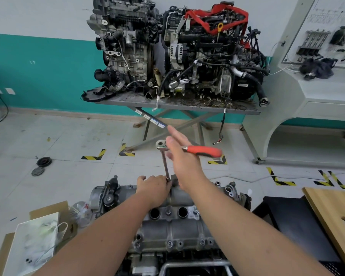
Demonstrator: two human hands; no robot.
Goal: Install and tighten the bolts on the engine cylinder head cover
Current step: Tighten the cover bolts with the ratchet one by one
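The engine cover [167,226] sits right below me, low in the middle of my view, grey cast metal with two round wells across its middle and bolts [169,243] along its near edge. At its far edge my left hand [154,186] curls around the bottom of the long extension bar [165,166], holding it where it meets the cover. The bar stands nearly upright, leaning a little away from me, with the ratchet [187,148] on top. My right hand [179,154] lies against the ratchet with fingers straight and spread, not wrapped round it; the red handle [207,151] sticks out to the right past my palm.

To the left of the cover, a cardboard box [48,213] and a white paper bag [36,238] stand on the floor. To the right is a dark bench [299,222], and a wooden board [335,214] with a cut-out sits at the right edge.

The floor [68,140] is pale tile marked with yellow-and-black tape corners [94,155]; two round discs [41,166] lie on it at left. Beyond, a metal table [187,108] on crossed legs carries two engines [187,50] against a white and teal wall [38,72]. A pale display stand [317,56] with parts mounted on it fills the far right corner.
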